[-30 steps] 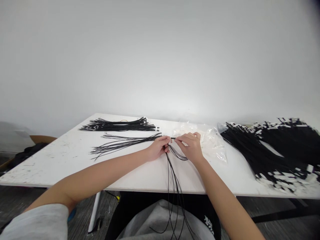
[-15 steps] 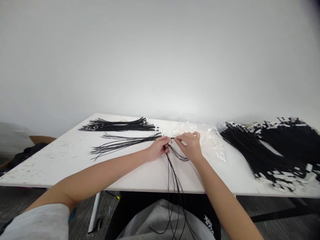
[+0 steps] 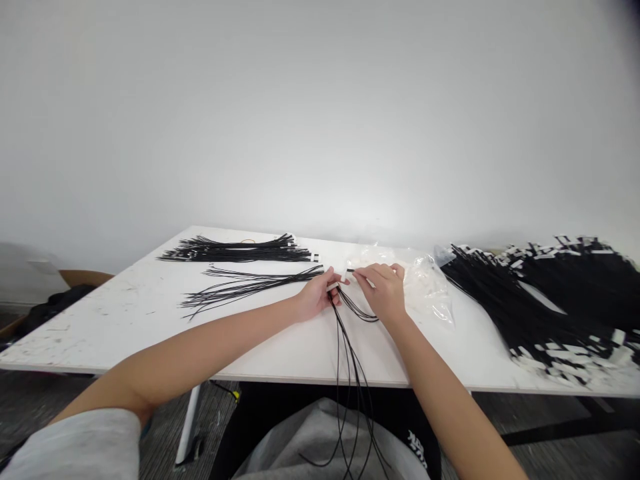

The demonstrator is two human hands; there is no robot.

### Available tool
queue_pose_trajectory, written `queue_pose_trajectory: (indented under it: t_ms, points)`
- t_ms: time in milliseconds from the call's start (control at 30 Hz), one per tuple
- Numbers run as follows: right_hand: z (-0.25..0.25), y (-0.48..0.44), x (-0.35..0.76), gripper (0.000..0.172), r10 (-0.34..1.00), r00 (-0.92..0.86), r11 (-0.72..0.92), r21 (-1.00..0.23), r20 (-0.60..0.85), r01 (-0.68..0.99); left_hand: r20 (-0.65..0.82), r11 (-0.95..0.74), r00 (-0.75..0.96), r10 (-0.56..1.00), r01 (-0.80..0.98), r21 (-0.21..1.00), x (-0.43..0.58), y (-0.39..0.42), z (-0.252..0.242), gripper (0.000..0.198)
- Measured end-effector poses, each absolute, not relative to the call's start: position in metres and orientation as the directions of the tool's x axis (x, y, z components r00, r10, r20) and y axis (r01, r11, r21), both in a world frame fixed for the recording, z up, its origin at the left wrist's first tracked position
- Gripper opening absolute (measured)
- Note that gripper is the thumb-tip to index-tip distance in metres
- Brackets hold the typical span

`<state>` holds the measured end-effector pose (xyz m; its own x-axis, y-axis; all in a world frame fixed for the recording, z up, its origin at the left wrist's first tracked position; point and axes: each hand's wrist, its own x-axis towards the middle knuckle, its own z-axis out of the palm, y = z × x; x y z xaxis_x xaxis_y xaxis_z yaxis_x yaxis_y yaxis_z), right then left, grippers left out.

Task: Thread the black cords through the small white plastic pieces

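Black wires [image 3: 343, 333] hang pinched between closed left fingers [image 3: 331, 281] and right fingers [image 3: 373, 273].

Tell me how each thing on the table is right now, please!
left hand: closed, pinching the held wires
right hand: closed, pinching a wire end
held wires: bent, dangling over the table edge
loose wires: fanned out flat
far bundle: lying gathered
plastic bag: crumpled, lying flat
big pile: heaped, tangled

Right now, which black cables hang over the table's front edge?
The strands between left hand and right hand; the far bundle, near bundle and right pile lie on the table.
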<state>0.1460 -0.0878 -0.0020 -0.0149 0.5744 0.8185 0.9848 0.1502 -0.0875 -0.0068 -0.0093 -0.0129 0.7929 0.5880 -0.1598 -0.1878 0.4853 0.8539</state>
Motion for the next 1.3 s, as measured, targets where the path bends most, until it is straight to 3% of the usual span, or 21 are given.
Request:
queue_pose_trajectory:
  t_ms: [133, 367, 767, 1067, 1300]
  points:
    - [-0.003, -0.087, 0.146, 0.018, 0.567, -0.022, 0.113, -0.052, 0.823, 0.992, -0.156, 0.48, 0.794, 0.588, -0.187, 0.857, -0.007, -0.009, -0.013, 0.043]
    - [-0.003, -0.087, 0.149, 0.017, 0.492, 0.088, 0.044, -0.126, 0.866, 0.991, -0.152, 0.482, 0.796, 0.586, -0.191, 0.855, -0.008, -0.01, -0.011, 0.039]
    - [0.0, -0.087, 0.142, 0.016, 0.562, -0.042, 0.145, -0.048, 0.826, 0.988, -0.122, 0.419, 0.745, 0.655, -0.225, 0.88, -0.004, -0.013, -0.011, 0.037]
    - [0.0, -0.086, 0.141, 0.018, 0.6, -0.096, 0.155, 0.003, 0.794, 0.988, -0.086, 0.441, 0.763, 0.64, -0.274, 0.855, -0.004, -0.008, -0.018, 0.022]
    - [-0.001, -0.09, 0.137, 0.009, 0.473, -0.153, 0.136, 0.1, 0.868, 0.986, -0.133, 0.49, 0.736, 0.663, -0.294, 0.82, -0.004, -0.007, -0.016, 0.016]
